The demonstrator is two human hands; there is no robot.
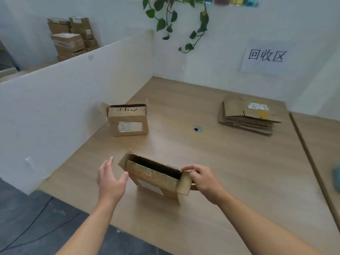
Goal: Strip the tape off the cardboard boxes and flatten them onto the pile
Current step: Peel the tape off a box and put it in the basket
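1. Box (156, 178): stands upright on the tabletop (211, 162) at 6 o'clock, close to the near edge. Top open, end flaps splayed outward, shiny tape (152, 173) across the near face.
2. Right grip (202, 178): pinches the flap at the 3 o'clock end, fingers curled over its upper edge.
3. Left grip (110, 179): open, with fingers straight and spread and the palm turned toward the 9 o'clock end. Just beside the cardboard; cannot tell whether touching.
4. Second box (128, 120): sits at 11 o'clock beside the partition (73, 92), well apart from the first, top open and flaps raised.
5. Pile (248, 116): lies at 1 o'clock, flattened cardboard several sheets deep.
6. Cable hole (197, 129): set into the tabletop between second box and pile.
7. Sign (266, 57): hangs on the wall at 1 o'clock, above the pile.
8. Plant (184, 24): trails down the wall at 12 o'clock.
9. Stack (71, 37): more cartons beyond the partition at 10 o'clock.
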